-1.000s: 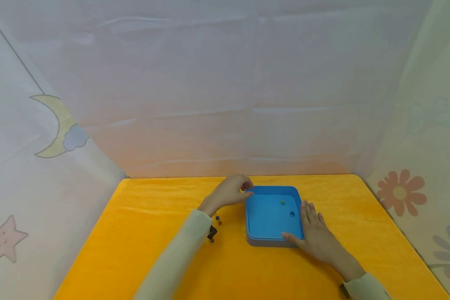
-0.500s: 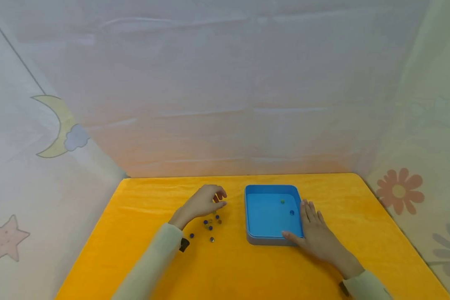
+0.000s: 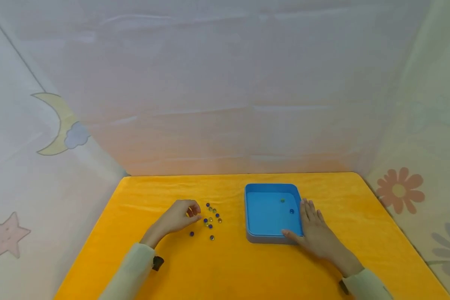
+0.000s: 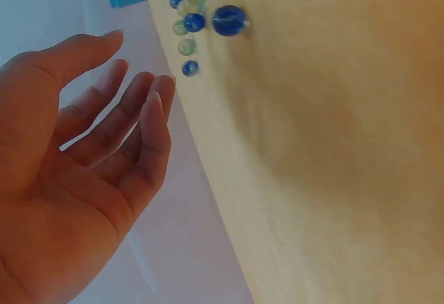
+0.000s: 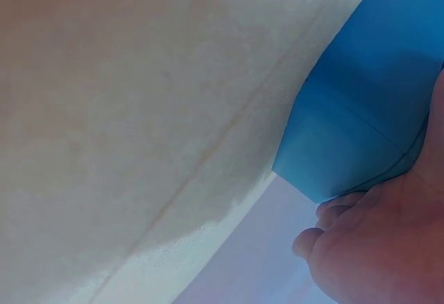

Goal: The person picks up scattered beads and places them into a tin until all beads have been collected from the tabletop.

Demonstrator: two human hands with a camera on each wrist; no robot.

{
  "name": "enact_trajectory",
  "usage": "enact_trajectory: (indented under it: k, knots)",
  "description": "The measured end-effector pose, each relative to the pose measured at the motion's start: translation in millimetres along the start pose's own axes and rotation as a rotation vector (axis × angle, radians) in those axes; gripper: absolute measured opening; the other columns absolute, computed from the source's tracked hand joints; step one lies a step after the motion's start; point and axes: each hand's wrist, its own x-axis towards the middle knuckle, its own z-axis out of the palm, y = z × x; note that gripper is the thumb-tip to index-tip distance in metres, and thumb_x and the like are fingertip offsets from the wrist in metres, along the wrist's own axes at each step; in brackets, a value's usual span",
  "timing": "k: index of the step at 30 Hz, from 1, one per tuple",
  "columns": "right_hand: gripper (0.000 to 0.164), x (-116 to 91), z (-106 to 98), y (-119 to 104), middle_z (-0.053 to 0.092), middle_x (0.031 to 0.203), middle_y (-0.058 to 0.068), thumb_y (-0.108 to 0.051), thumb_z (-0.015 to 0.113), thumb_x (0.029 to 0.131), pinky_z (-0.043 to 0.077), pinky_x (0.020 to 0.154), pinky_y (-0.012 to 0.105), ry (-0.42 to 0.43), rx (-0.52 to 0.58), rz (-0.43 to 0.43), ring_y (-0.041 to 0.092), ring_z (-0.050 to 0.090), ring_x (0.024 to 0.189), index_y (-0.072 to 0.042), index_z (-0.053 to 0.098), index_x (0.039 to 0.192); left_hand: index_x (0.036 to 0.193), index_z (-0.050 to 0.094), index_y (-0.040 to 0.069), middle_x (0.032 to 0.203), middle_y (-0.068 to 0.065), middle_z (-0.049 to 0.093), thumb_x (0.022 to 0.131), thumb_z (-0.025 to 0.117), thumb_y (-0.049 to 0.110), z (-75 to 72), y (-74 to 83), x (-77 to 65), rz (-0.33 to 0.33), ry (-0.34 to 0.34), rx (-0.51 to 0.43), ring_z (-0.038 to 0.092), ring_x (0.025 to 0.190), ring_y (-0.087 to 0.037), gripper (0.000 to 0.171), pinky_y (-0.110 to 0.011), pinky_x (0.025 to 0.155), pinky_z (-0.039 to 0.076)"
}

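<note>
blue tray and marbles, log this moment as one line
left hand: empty, near loose marbles | right hand: against right side of blue tray | inside tray: green marble, blue marble

A yellow-orange cloth (image 3: 228, 275) is covering the tabletop, its far corners rounding off. Behind it, a pale, creased back sheet (image 3: 225, 83) is shading from grey-lilac into peach along the bottom. On the left wall (image 3: 11, 175), a yellow crescent moon (image 3: 66, 118) is curving behind a small blue cloud (image 3: 77, 136), and a pink star (image 3: 8, 234) is sitting lower down. On the right wall (image 3: 416, 146), a red flower (image 3: 400, 191) is showing above a grey flower (image 3: 448, 248), which the picture's edge is cutting off.
</note>
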Motion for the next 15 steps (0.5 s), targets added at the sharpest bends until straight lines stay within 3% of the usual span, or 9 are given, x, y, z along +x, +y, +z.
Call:
enact_trajectory:
  k: [8,15]
  knots:
    - [0.125,-1.0,-1.0,-3.9,0.004,0.173,0.033,-0.076,0.061,0.092,0.010,0.125,0.073,0.006,-0.003,0.000,0.054,0.004,0.161,0.010,0.003,0.165,0.106,0.071,0.013,0.087,0.006,0.068,0.098,0.077,0.030,2.0,-13.9,-27.0,-0.001,-0.064,-0.038,0.061,0.075,-0.010,0.019,-0.024,0.067,0.052]
    - [0.124,-1.8,-1.4,-3.9,0.004,0.173,0.033,-0.073,0.062,0.093,0.009,0.126,0.073,0.007,0.013,-0.001,0.054,0.003,0.161,0.009,0.002,0.165,0.112,0.070,0.012,0.085,0.005,0.066,0.095,0.079,0.034,7.0,-20.2,-41.3,-0.049,-0.116,-0.085,0.059,0.072,-0.009,0.030,-0.025,0.067,0.051]
